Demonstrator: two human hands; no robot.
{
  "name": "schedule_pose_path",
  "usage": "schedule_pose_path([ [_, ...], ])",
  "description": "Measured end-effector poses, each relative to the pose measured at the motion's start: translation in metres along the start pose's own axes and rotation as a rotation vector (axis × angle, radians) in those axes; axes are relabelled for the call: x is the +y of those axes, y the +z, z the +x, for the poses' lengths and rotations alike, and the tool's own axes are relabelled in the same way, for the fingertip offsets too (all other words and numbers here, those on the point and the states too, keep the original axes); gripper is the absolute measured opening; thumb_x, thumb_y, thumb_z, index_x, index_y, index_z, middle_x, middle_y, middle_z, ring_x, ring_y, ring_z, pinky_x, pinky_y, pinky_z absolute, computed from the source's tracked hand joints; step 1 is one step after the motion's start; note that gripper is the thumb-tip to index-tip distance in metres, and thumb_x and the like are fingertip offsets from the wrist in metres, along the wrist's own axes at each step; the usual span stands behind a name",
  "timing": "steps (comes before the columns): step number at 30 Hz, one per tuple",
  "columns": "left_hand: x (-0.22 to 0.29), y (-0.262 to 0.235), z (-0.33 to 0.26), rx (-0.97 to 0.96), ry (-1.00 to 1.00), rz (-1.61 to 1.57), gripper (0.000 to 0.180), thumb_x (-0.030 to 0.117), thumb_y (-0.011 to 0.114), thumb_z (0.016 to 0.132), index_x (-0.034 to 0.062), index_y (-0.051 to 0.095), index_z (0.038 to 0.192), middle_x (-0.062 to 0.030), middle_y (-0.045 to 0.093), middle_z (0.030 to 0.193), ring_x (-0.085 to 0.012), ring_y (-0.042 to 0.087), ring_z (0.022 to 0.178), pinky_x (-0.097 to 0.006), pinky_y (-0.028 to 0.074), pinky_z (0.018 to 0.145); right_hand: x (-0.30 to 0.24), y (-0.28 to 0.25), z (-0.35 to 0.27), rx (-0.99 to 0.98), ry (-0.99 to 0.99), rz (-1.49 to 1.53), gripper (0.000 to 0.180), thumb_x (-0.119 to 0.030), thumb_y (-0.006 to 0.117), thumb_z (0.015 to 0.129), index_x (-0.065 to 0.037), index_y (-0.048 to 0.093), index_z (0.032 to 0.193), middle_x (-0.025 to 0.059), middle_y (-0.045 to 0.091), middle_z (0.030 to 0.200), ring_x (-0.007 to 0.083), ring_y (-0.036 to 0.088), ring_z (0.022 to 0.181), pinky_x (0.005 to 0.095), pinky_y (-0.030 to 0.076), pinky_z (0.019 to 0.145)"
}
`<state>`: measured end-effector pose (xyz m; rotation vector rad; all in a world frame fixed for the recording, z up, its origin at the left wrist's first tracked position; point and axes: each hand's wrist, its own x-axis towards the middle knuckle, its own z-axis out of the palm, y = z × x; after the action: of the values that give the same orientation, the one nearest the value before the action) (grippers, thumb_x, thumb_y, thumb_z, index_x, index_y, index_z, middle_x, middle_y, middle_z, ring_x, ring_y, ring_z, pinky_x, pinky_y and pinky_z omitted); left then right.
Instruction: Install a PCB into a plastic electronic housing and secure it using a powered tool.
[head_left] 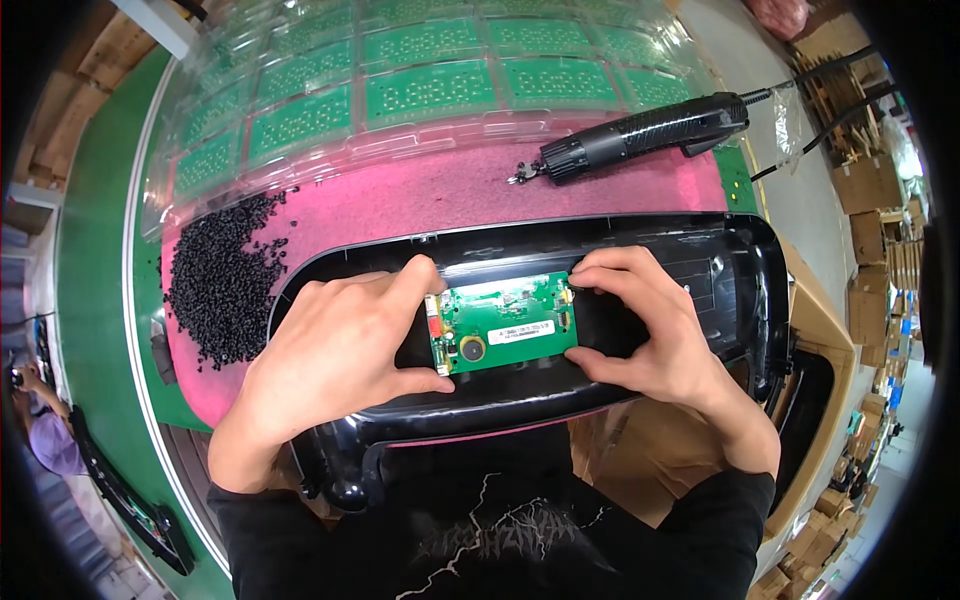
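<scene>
Both of my hands grip a green circuit board by its short ends. My left hand pinches the left end between thumb and fingers, beside a round dark component and a red part. At the opposite end, my right hand has its thumb at the lower corner and fingers at the upper one. A white label runs across the board's middle. Beneath it lies a large glossy black plastic housing, open side up, in front of me. Whether the board touches the housing is hard to tell.
A heap of small black screws lies left on the pink mat. A black electric screwdriver rests behind the housing. Clear trays of green boards stand at the back. A cardboard box is at right; another person works far left.
</scene>
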<state>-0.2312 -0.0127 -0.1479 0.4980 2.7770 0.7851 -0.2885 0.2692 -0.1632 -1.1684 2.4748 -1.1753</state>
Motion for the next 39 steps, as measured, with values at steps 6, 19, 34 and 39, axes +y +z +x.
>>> schedule_pose_path([
  [6,-0.002,-0.001,-0.003,0.006,-0.003,-0.01,0.066,0.033,0.088,0.058,0.0059,0.052,0.107,-0.0045,0.049,0.065,-0.0256,0.055,0.059,-0.038,0.04,0.055,-0.005,0.001,0.003,-0.006,-0.02,-0.007,0.058,-0.003,0.082,0.06,-0.001,0.059,0.113,0.0135,0.057,0.113,0.0322,0.057,0.099,0.0377,0.048,0.086],
  [19,-0.007,-0.014,-0.014,-0.02,0.056,-0.033,0.067,0.034,0.084,0.065,0.0067,0.048,0.114,-0.0124,0.064,0.084,-0.0339,0.064,0.077,-0.043,0.047,0.062,-0.02,0.002,0.008,-0.07,0.039,-0.095,0.063,-0.002,0.082,0.06,-0.001,0.057,0.118,0.0143,0.056,0.118,0.0297,0.058,0.099,0.0356,0.049,0.086],
  [34,-0.005,-0.015,-0.025,-0.075,-0.036,-0.104,0.075,0.05,0.071,0.078,0.0004,0.044,0.126,-0.0229,0.067,0.09,-0.0412,0.064,0.089,-0.048,0.05,0.071,0.017,-0.089,0.042,0.376,0.452,-0.167,0.049,-0.016,0.065,0.092,-0.016,0.046,0.137,0.0077,0.054,0.107,0.0129,0.05,0.093,0.0275,0.042,0.083],
  [39,-0.004,-0.01,-0.025,-0.007,-0.061,-0.141,0.062,0.049,0.063,0.087,-0.0004,0.048,0.121,-0.0217,0.068,0.087,-0.0412,0.066,0.083,-0.049,0.051,0.069,0.008,-0.064,0.087,0.626,0.393,0.307,0.045,-0.005,0.062,0.092,-0.013,0.041,0.132,0.0107,0.051,0.114,0.0158,0.059,0.095,0.0274,0.054,0.079],
])
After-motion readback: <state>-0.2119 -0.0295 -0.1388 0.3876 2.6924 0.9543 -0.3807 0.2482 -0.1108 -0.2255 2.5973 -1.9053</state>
